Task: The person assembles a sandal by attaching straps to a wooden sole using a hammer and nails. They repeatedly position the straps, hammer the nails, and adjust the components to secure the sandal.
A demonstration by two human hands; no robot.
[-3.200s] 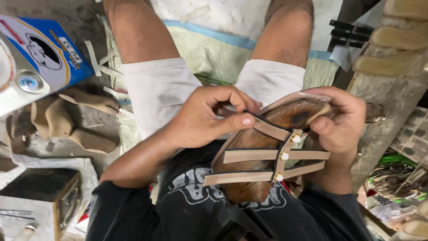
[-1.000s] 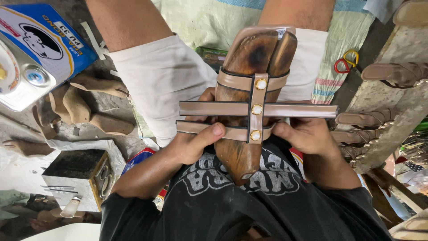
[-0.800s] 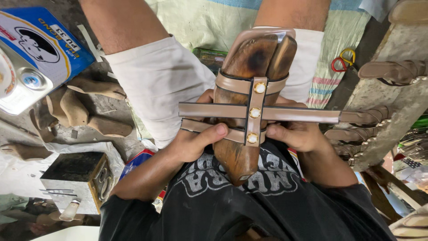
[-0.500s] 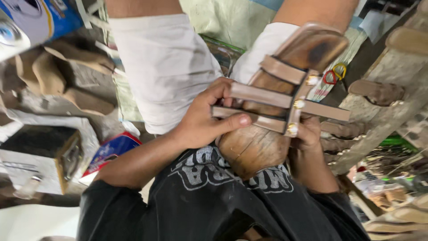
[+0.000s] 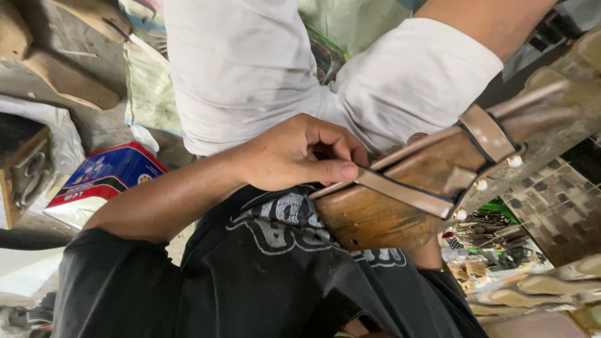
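Fingers of your left hand curl shut around the end of a tan leather strap, thumb pressed flat along it, pinning it against the brown wooden shoe last. That last lies tilted across your lap, its heel end against your black shirt, its front pointing up and to the right. Several straps cross it, joined by small pale studs. Your right hand is hidden behind the last, so you cannot tell whether it grips or hangs loose. White shorts cover your thighs just above the hand. A blue and red box lies on the floor to the left, near wooden blocks.
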